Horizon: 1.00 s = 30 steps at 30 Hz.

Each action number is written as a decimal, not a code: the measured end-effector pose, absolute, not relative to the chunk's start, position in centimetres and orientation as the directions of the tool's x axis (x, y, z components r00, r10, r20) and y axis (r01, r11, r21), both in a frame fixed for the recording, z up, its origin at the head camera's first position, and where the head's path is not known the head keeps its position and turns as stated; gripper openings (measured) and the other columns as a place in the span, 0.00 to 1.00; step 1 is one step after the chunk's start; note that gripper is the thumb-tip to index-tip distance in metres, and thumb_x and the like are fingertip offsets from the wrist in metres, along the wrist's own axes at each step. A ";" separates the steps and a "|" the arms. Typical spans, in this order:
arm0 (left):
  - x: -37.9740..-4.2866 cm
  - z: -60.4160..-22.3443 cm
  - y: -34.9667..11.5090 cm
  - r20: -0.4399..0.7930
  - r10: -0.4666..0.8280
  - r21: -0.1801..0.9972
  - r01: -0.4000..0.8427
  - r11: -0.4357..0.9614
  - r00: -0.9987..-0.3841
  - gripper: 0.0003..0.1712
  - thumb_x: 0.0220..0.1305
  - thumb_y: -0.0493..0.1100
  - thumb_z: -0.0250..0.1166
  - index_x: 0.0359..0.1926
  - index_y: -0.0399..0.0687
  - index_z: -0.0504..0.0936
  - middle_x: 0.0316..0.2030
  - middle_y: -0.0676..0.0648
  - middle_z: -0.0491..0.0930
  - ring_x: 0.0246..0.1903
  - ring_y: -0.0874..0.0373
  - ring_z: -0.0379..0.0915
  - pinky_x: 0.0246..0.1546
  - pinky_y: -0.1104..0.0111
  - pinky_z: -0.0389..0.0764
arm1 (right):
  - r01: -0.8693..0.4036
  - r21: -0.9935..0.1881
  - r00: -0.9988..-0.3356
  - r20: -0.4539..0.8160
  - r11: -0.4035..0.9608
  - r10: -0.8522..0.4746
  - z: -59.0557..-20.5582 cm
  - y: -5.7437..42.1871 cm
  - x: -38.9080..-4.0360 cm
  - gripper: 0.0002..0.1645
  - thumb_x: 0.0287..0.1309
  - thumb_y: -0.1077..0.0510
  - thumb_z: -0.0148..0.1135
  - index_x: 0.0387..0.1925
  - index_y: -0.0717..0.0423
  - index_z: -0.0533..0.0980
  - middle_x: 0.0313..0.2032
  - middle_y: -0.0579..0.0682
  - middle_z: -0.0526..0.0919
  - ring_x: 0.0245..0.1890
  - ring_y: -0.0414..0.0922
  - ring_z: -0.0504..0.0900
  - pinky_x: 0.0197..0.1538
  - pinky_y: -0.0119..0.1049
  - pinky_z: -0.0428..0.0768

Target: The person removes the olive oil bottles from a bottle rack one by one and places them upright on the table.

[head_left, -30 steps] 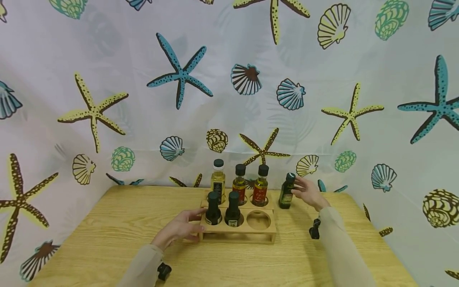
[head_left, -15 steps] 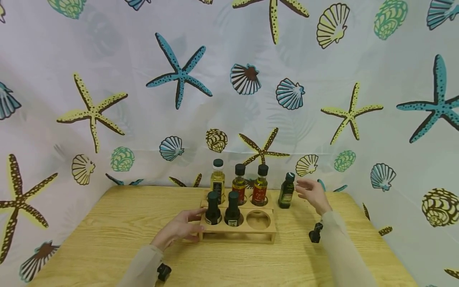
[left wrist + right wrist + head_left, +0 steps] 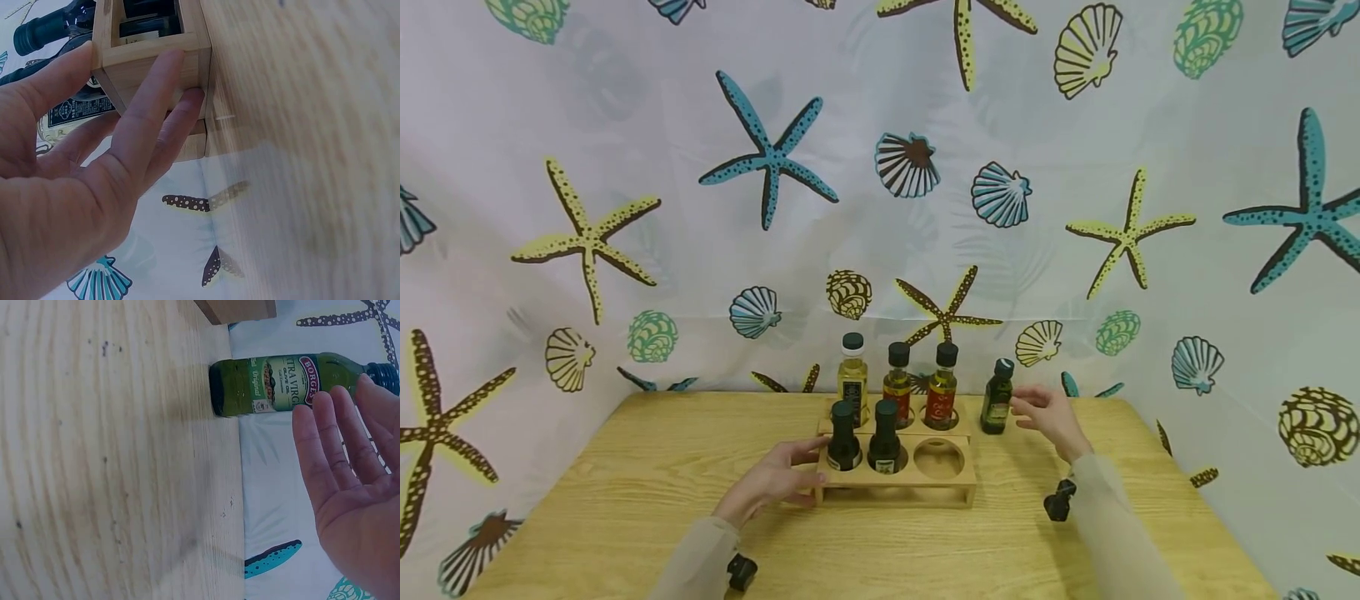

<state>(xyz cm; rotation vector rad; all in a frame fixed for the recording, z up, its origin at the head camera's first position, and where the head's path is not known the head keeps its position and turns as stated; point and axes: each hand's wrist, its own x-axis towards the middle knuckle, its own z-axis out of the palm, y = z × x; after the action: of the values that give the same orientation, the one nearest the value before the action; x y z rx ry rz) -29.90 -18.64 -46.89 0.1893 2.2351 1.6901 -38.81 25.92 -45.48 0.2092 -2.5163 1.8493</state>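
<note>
A two-tier wooden bottle rack [image 3: 895, 477] stands on the table, with two dark-capped bottles [image 3: 886, 440] in its front tier. Three bottles stand in the back row: a pale yellow oil bottle [image 3: 853, 379] and two red-labelled ones [image 3: 941, 390]. My left hand [image 3: 778, 475] rests against the rack's left end; in the left wrist view its straight fingers lie along the side panel, thumb at the top edge. Right of the rack stands a green olive oil bottle [image 3: 278, 384], upright. Beside it my right hand [image 3: 1048, 415] is held with fingers extended, fingertips overlapping the bottle in the right wrist view.
The rack's front right round hole [image 3: 938, 458] holds no bottle. A wooden table [image 3: 685, 467] spreads around the rack. Behind it and at the sides hangs a white curtain [image 3: 865, 225] printed with shells and starfish. Each wrist wears a small black camera [image 3: 1060, 500].
My right hand has drawn back from the olive oil bottle to the right, then come slightly nearer again. The bottle stays standing. My left hand remains at the rack. The head view has shifted slightly.
</note>
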 end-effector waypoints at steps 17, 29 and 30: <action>-30.1 -47.3 -18.8 -0.184 0.289 0.959 -0.107 0.263 -0.939 0.41 0.62 0.37 0.68 0.74 0.47 0.61 0.68 0.26 0.60 0.56 0.39 0.76 0.43 0.51 0.86 | -0.120 -0.949 -0.981 0.068 0.290 -0.183 -46.3 23.5 -38.2 0.23 0.69 0.56 0.58 0.59 0.65 0.74 0.56 0.66 0.79 0.54 0.60 0.79 0.54 0.54 0.82; -30.1 -47.1 -18.6 -0.196 0.271 0.951 -0.116 0.286 -0.942 0.41 0.62 0.36 0.68 0.74 0.48 0.62 0.68 0.27 0.62 0.54 0.42 0.78 0.43 0.52 0.86 | -0.132 -0.937 -0.966 0.049 0.324 -0.253 -45.8 21.3 -37.1 0.22 0.68 0.55 0.60 0.58 0.64 0.76 0.56 0.65 0.80 0.52 0.58 0.81 0.48 0.48 0.85; -30.1 -47.1 -18.6 -0.195 0.269 0.950 -0.114 0.290 -0.943 0.41 0.62 0.37 0.68 0.74 0.48 0.63 0.67 0.27 0.63 0.54 0.42 0.78 0.43 0.52 0.86 | -0.131 -0.937 -0.966 0.048 0.323 -0.253 -45.8 21.1 -37.0 0.23 0.67 0.55 0.60 0.58 0.65 0.75 0.55 0.65 0.81 0.51 0.58 0.82 0.47 0.48 0.86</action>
<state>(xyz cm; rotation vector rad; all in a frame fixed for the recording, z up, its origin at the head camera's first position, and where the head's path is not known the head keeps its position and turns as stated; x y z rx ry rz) -30.14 -18.61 -47.06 0.1402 2.2463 1.6958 -37.03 21.05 -45.83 0.3854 -2.6400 1.8540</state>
